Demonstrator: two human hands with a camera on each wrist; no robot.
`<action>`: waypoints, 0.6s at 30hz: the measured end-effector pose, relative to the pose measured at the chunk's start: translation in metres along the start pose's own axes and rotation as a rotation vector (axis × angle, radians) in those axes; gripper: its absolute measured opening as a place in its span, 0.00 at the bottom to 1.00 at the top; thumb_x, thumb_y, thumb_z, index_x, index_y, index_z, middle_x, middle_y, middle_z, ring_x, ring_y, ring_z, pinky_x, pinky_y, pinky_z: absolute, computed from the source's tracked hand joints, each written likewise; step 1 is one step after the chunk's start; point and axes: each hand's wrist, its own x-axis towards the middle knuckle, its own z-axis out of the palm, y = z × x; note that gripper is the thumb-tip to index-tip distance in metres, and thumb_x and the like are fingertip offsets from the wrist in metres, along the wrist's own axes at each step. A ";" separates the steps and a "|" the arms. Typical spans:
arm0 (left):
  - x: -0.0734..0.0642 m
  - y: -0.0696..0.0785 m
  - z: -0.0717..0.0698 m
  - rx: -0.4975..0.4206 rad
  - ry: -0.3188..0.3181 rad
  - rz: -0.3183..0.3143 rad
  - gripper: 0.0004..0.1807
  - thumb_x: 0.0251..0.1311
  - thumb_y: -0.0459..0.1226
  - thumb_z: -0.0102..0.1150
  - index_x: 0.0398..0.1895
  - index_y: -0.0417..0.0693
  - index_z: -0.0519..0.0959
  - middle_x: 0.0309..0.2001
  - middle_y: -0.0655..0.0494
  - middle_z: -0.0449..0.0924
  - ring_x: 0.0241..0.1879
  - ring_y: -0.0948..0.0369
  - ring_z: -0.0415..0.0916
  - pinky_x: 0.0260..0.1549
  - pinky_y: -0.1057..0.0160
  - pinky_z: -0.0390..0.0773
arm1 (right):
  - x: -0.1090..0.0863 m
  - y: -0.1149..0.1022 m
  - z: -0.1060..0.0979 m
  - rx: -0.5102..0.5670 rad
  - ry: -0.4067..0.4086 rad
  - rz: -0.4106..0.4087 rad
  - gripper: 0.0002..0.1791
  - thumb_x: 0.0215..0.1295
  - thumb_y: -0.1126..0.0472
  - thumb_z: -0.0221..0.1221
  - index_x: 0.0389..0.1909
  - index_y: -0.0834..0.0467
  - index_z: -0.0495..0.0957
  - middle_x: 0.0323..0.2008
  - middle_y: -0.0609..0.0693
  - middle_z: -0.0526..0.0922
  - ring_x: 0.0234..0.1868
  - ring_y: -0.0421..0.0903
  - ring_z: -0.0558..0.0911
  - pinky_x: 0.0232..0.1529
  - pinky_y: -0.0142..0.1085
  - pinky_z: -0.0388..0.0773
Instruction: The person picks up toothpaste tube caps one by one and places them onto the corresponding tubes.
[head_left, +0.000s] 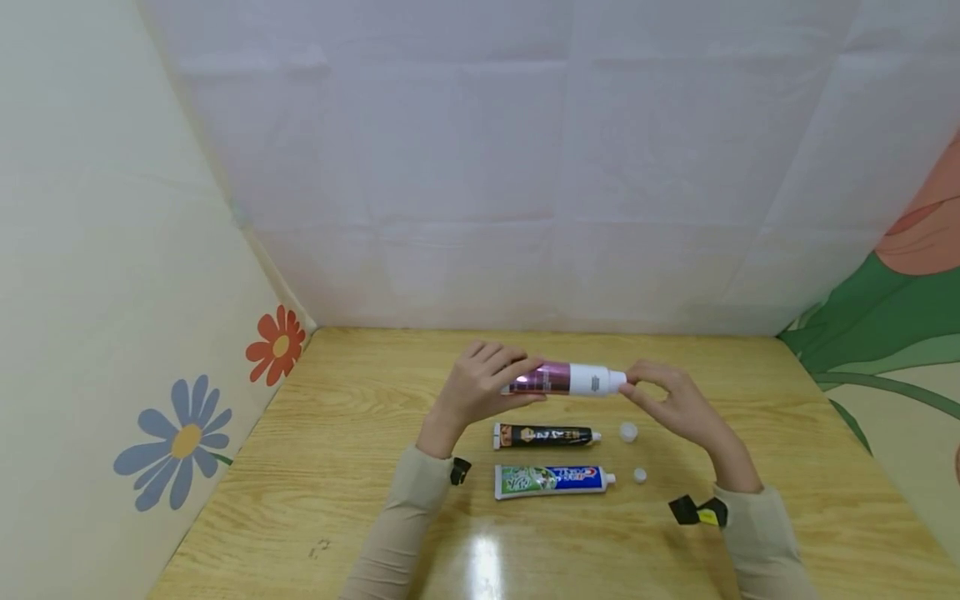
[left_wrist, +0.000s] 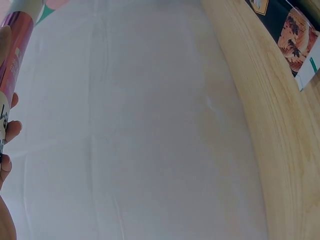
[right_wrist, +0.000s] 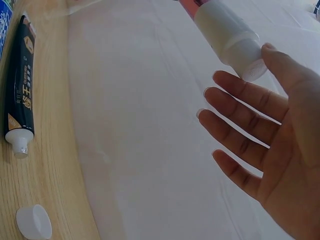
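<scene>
My left hand (head_left: 474, 385) grips a purple-pink and white toothpaste tube (head_left: 551, 378), held level above the table with its capped end to the right. In the left wrist view, fingertips (left_wrist: 14, 131) curl around that tube's printed body. At the white cap (right_wrist: 246, 61), the thumb and forefinger of my right hand (head_left: 678, 404) pinch the sides, while the other fingers are spread apart. Below the hands lie a black toothpaste tube (head_left: 551, 437) and a blue-green toothpaste tube (head_left: 551, 481), both uncapped with nozzles pointing right.
A larger white cap (head_left: 628, 432) lies off the black tube's nozzle, and a smaller white cap (head_left: 640, 475) off the blue-green one's. The wooden table (head_left: 337, 442) meets a pale cloth backdrop (head_left: 465, 167). Flower-printed panels (head_left: 180, 292) flank it.
</scene>
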 end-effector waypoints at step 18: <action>0.003 0.002 0.001 -0.005 0.011 0.013 0.29 0.43 0.60 0.66 0.45 0.53 0.82 0.35 0.59 0.81 0.33 0.63 0.76 0.34 0.66 0.74 | 0.000 -0.001 -0.002 0.004 -0.019 0.015 0.10 0.65 0.65 0.55 0.30 0.49 0.82 0.32 0.39 0.80 0.36 0.36 0.77 0.37 0.36 0.75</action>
